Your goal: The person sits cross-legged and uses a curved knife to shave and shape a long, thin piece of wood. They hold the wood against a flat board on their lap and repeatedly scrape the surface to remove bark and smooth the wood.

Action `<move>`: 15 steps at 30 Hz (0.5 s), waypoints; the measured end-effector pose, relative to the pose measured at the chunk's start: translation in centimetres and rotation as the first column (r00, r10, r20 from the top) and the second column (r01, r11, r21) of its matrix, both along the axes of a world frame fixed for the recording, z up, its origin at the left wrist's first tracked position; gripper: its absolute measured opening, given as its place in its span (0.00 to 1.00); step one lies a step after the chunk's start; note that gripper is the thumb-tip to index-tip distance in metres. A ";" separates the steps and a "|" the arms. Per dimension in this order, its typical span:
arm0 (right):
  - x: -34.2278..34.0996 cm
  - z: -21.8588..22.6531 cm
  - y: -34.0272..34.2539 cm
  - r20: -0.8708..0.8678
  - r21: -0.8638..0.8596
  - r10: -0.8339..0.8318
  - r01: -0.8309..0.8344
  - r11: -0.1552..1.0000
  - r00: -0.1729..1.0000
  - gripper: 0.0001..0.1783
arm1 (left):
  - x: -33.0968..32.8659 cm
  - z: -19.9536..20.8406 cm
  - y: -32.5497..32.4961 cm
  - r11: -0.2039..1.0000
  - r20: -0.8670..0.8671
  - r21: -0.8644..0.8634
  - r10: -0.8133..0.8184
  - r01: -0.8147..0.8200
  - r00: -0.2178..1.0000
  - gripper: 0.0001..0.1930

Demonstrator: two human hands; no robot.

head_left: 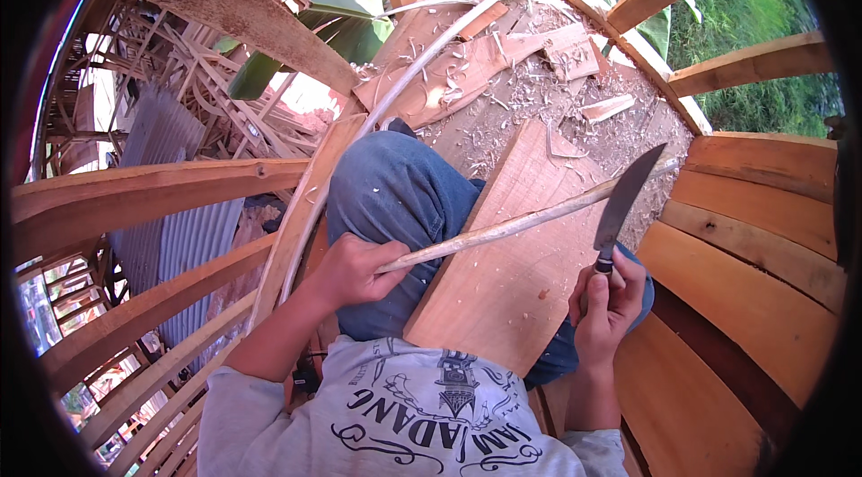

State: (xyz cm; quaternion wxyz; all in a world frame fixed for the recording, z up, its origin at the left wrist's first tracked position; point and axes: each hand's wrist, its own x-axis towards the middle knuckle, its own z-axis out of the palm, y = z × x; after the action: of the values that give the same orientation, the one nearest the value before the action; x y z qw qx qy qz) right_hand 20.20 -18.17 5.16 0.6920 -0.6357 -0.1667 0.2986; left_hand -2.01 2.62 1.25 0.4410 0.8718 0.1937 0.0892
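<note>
My left hand [356, 269] is closed round the near end of a long, thin, pale stick [512, 224]. The stick slants up to the right across my lap, over a broad wooden board [503, 284] that rests against my legs. In my right hand [609, 299] is a large knife [620, 208], gripped by its handle. Its wide dark blade points up and slightly right, crossing the stick near its far part; I cannot tell whether they touch.
Wood shavings and offcuts [607, 107] litter the floor ahead. A second long pale stick [404, 82] curves along the left. Slatted wooden rails [162, 185] run on the left, and plank walling [745, 271] on the right. Corrugated sheets [193, 244] and piled timber lie beyond the left rails.
</note>
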 end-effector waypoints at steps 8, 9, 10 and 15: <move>-1.8 -0.5 -0.7 -0.028 -0.136 0.108 -0.111 0.984 0.994 0.15 | 0.2 0.2 0.1 1.000 -0.004 -0.019 0.009 -0.009 1.000 0.03; -1.7 -0.5 -0.2 -0.081 -0.020 -0.015 0.013 1.000 0.997 0.15 | 0.2 0.2 0.1 1.000 -0.018 -0.019 0.014 -0.014 1.000 0.04; -1.9 -0.6 -0.3 0.109 -0.109 0.148 -0.136 0.985 0.983 0.15 | 0.3 0.2 0.0 1.000 -0.031 -0.019 0.019 -0.020 0.999 0.04; -2.6 -0.9 -1.0 0.153 -0.148 0.128 -0.105 0.983 0.980 0.17 | 0.3 0.3 0.3 0.999 -0.026 -0.042 -0.005 0.004 1.000 0.04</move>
State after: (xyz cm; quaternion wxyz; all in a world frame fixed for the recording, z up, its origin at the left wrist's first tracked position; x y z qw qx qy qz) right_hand 17.57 -19.20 4.25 0.6114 -0.6938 -0.2382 0.2968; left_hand -1.69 2.88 1.51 0.4567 0.8640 0.1990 0.0728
